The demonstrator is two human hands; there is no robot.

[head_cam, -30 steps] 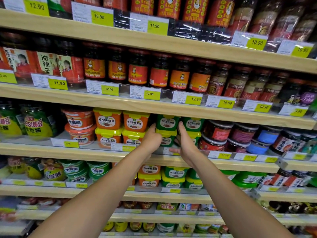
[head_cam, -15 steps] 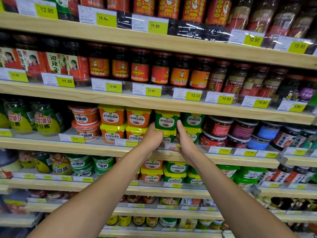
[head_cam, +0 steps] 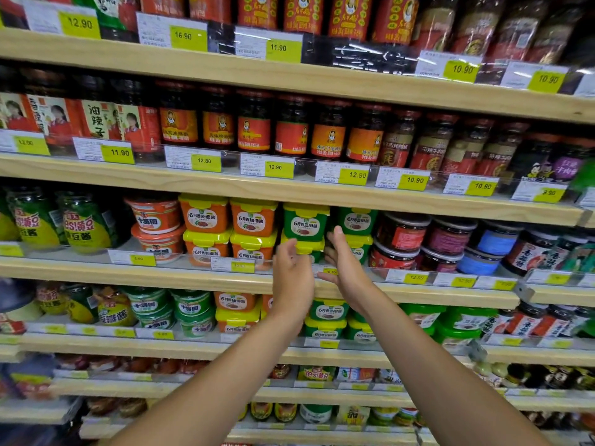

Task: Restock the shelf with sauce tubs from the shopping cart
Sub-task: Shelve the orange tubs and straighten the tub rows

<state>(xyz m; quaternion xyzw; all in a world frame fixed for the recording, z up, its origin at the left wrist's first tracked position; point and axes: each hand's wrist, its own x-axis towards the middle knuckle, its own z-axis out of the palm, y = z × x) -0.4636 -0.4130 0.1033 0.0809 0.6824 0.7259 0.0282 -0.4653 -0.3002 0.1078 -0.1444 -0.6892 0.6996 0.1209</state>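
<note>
Wooden store shelves carry rows of jars and price tags. On the middle shelf a green sauce tub sits stacked on another green tub, just right of the orange tubs. The left hand and right hand are raised in front of this stack, palms facing each other, fingers loose and fairly straight, gripping nothing.

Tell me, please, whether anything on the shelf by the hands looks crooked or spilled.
Nothing spilled or damaged. The green tubs beyond the left hand and right hand sit squarely stacked. Only the upper red bowl further left looks slightly tilted, perhaps from the lens.
</note>
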